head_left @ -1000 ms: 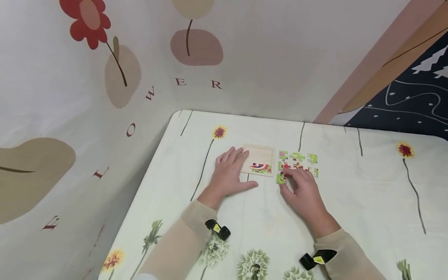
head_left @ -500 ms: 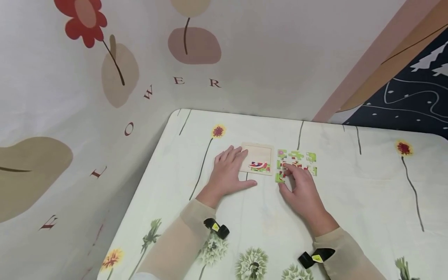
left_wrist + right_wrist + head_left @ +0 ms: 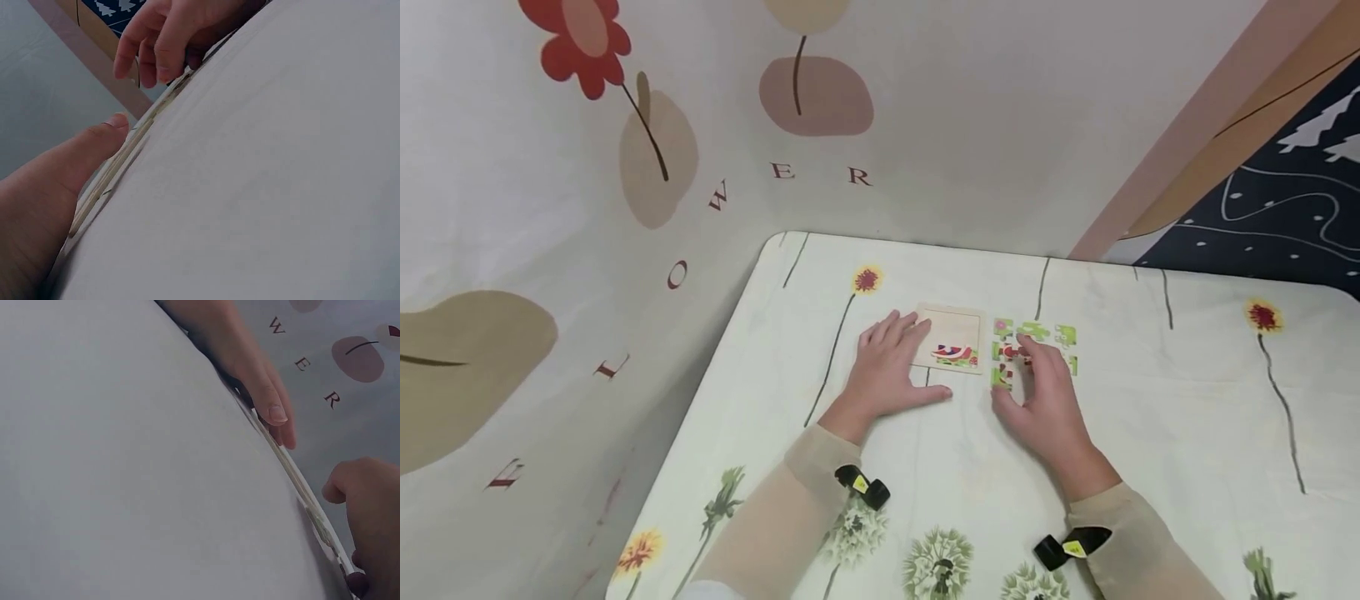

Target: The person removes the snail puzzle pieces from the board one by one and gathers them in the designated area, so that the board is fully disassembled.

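Observation:
In the head view my left hand (image 3: 883,367) lies with fingers spread over the left edge of a square wooden puzzle tray (image 3: 951,321), thumb stretched out below it. A few joined pieces with a red, blue and green picture (image 3: 956,356) fill the tray's lower right part. To its right, my right hand (image 3: 1048,400) hovers over loose jigsaw pieces (image 3: 1033,330), its thumb and fingers apart and nothing seen between them. That hand covers some of the pieces. In the left wrist view, the fingers (image 3: 165,59) of my right hand hang loosely above the tabletop.
A white tablecloth (image 3: 1187,417) printed with flowers covers the table. Behind it stands a pale patterned backdrop (image 3: 962,125) with a dark printed section (image 3: 1270,217) at the right. Each wrist wears a black camera strap (image 3: 863,487).
My right hand's fingers have lifted and spread away from the thumb, uncovering more red pieces at the left of the group. My left hand stays on the tray.

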`<move>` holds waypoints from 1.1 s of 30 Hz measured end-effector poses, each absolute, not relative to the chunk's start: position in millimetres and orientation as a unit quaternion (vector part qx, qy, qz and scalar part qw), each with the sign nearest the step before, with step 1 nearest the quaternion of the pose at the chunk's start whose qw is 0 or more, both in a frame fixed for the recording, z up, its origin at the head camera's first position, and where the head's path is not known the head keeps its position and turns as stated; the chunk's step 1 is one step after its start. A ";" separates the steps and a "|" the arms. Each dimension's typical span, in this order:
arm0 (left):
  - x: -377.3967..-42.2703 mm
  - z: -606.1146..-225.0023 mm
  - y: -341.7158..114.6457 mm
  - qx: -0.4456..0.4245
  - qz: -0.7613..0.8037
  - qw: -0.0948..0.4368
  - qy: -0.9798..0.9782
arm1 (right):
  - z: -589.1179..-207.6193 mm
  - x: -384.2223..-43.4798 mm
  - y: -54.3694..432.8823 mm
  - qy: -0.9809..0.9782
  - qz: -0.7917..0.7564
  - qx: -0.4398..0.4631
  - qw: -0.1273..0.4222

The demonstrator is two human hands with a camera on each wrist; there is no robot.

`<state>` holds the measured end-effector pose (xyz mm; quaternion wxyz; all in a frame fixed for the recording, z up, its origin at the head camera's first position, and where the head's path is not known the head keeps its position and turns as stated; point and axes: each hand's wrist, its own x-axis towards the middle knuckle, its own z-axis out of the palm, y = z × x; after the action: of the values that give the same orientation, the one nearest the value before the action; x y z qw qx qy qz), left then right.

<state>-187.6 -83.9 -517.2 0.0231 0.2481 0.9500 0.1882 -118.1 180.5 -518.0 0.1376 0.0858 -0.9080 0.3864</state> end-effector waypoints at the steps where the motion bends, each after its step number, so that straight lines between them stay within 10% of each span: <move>1: -187.9 -517.0 -83.2 0.248 0.187 0.022 0.950 | -517.0 -120.1 179.1 -0.907 0.385 0.088 0.143; 33: -187.8 -515.0 -82.6 0.254 0.164 0.013 0.953 | -513.9 -152.3 121.5 -0.951 0.270 0.081 0.125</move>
<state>-187.8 -82.6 -515.0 0.0129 0.2539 0.9532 0.1636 -152.3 121.5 -513.9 0.1250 0.0810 -0.9513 0.2698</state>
